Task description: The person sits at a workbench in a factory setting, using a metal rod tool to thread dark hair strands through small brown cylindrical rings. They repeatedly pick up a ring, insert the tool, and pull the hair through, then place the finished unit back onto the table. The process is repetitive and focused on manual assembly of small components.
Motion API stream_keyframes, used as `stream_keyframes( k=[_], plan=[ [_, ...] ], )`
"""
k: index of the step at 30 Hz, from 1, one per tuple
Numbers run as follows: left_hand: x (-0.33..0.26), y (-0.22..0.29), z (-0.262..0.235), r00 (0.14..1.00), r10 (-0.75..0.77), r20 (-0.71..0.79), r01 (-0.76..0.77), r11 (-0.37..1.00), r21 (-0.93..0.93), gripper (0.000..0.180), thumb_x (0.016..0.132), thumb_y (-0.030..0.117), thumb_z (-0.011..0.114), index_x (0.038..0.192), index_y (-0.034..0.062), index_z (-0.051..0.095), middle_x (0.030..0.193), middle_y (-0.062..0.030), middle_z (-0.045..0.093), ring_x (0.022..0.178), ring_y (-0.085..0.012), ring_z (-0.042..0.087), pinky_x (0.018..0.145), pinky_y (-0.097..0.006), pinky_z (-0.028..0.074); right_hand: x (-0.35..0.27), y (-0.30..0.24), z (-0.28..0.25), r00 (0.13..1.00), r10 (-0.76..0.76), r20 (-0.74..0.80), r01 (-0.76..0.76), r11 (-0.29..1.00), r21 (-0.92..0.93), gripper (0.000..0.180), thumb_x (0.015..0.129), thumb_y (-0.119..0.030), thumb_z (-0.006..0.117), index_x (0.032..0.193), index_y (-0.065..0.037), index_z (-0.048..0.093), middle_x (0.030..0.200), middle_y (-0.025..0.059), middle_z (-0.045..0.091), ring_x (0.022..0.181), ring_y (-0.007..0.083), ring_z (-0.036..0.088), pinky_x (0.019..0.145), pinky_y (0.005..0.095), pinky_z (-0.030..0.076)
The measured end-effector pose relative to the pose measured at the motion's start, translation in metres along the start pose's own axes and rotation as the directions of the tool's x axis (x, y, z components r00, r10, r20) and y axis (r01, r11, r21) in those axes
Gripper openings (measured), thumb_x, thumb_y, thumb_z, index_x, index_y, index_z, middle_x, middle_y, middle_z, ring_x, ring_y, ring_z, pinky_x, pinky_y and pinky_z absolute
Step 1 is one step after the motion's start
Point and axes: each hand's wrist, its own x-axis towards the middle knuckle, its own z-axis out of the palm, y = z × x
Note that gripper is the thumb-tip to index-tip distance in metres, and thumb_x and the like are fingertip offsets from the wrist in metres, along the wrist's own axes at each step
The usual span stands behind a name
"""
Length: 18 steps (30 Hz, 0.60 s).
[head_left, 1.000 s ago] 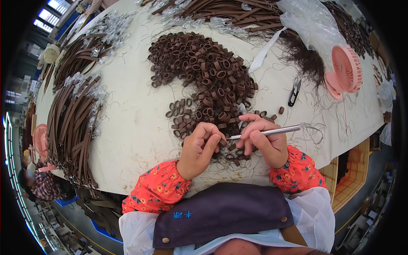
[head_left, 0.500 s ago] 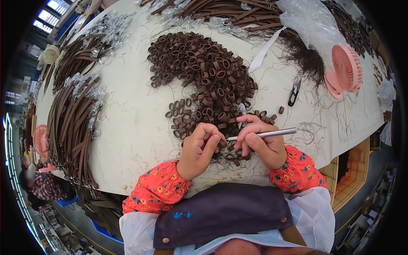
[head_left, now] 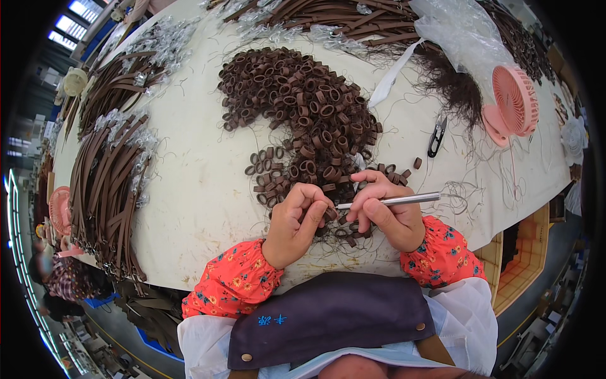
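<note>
Between the thumb and fingers of my left hand (head_left: 298,221) is a small brown strap loop (head_left: 330,214). My right hand (head_left: 389,211) grips a slim silver pen-like tool (head_left: 410,198), its tip pointing left at the loop; whether the tip touches it I cannot tell. Just beyond both hands lies a large curved pile of brown strap loops (head_left: 297,88), with a smaller cluster of loops (head_left: 268,170) at its left side. Several loose loops and dark thread ends lie under and around my fingers.
Thread snips (head_left: 436,136) lie to the right, near a pink fan (head_left: 512,104). Brown straps (head_left: 107,189) with clear wrapping are heaped at the left, and more straps (head_left: 353,19) lie at the far side beside a clear plastic bag (head_left: 457,38). A white strip (head_left: 394,74) rests on the table.
My hands, the loop and the silver tool stay almost in place, the tool shifting only very slightly. At the far left, a person in the background has shifted a little.
</note>
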Motion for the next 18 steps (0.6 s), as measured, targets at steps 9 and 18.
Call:
stream_keyframes(
  k=[9, 18],
  plan=[
    [0.001, -0.002, 0.0, 0.999, 0.026, -0.024, -0.027, 0.999, -0.039, 0.008, 0.1, 0.009, 0.047, 0.105, 0.0029, 0.047, 0.093, -0.0064, 0.063, 0.077, -0.0067, 0.056, 0.065, -0.02, 0.045, 0.0, 0.003, 0.0, 0.995, -0.094, -0.036, 0.089, 0.99, -0.106, 0.011, 0.092, -0.014, 0.059, 0.099, -0.006, 0.061, 0.071, 0.0017, 0.065, 0.069, 0.0148, 0.064, 0.094, 0.0396, 0.041],
    [0.001, 0.003, 0.004, 1.0, -0.017, -0.025, 0.014, 0.993, -0.121, 0.013, 0.099, 0.01, 0.05, 0.109, 0.0014, 0.049, 0.09, -0.0047, 0.065, 0.07, -0.0058, 0.056, 0.063, -0.02, 0.044, 0.003, 0.002, 0.018, 0.981, -0.196, -0.014, 0.162, 0.849, -0.503, 0.034, 0.074, -0.002, 0.073, 0.105, -0.009, 0.059, 0.086, 0.0061, 0.063, 0.075, 0.0243, 0.063, 0.069, 0.034, 0.05]
  ],
)
